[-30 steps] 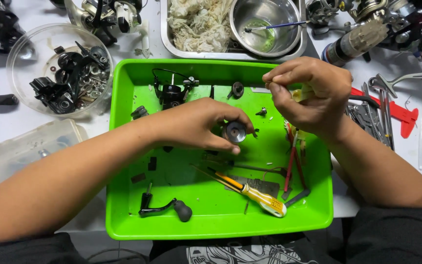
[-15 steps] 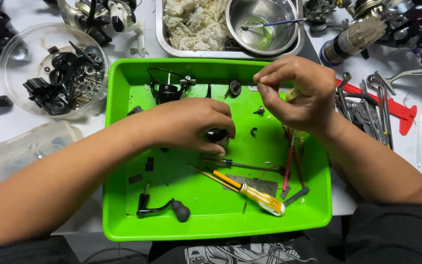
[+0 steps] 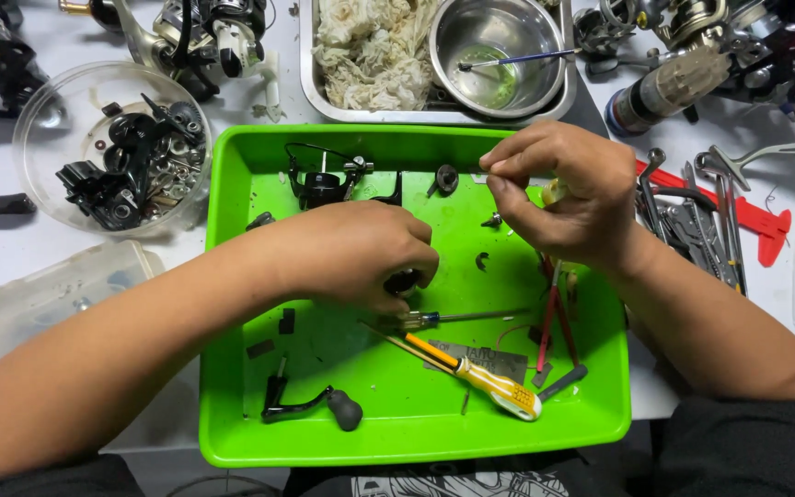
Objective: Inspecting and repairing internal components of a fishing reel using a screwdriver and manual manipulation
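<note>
Nearest, at 6 o'clock in green tray (image 3: 232, 276): yellow-handled screwdriver (image 3: 489, 382), black reel handle (image 3: 310, 405). Mid-tray: left hand (image 3: 356, 253) clamped on small black reel part (image 3: 404, 281). At 1 o'clock: right hand (image 3: 568, 198), fingers pinched together w/ yellowish bit (image 3: 554, 191). Far, 12 o'clock: steel bowl (image 3: 494, 55).

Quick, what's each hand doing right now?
Left hand: closed on a small black part.
Right hand: fingertips pinched; what they hold cannot be told.
</note>
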